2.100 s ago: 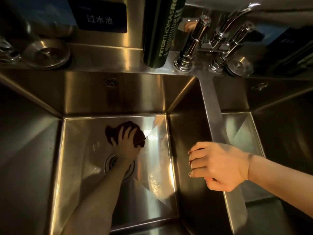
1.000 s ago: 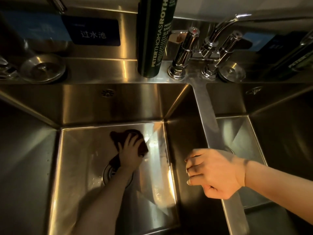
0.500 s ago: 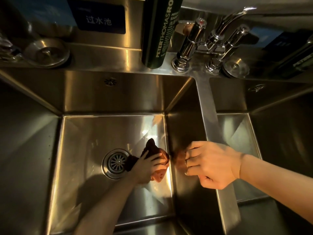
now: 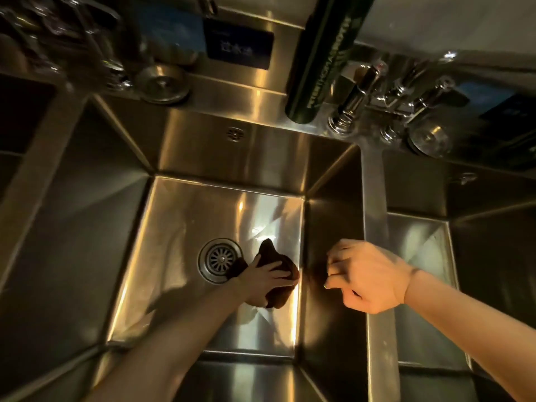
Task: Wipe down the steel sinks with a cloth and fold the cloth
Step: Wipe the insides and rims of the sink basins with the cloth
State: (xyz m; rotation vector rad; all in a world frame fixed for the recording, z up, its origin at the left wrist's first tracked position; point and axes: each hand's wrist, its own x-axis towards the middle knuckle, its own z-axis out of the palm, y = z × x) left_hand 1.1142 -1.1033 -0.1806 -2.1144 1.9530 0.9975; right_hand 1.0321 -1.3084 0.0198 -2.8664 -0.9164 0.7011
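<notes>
A deep steel sink (image 4: 179,285) fills the middle of the view, with a round drain (image 4: 219,260) in its floor. My left hand (image 4: 262,281) presses a dark brown cloth (image 4: 277,297) flat on the sink floor, just right of the drain and against the right wall. Part of the cloth sticks out above and below my fingers. My right hand (image 4: 368,275) rests as a loose fist on the steel divider (image 4: 377,329) between this sink and a second sink (image 4: 423,314) to the right.
On the back ledge stand a tall dark green bottle (image 4: 322,59), chrome taps (image 4: 385,94) and two round steel plugs (image 4: 162,85) (image 4: 429,137). A dark sign (image 4: 239,46) hangs on the backsplash. Another basin (image 4: 17,134) lies at far left.
My left hand slid the cloth from the back of the sink floor, beyond the drain, to the right wall beside the drain. The drain is uncovered now. My right hand stayed on the divider.
</notes>
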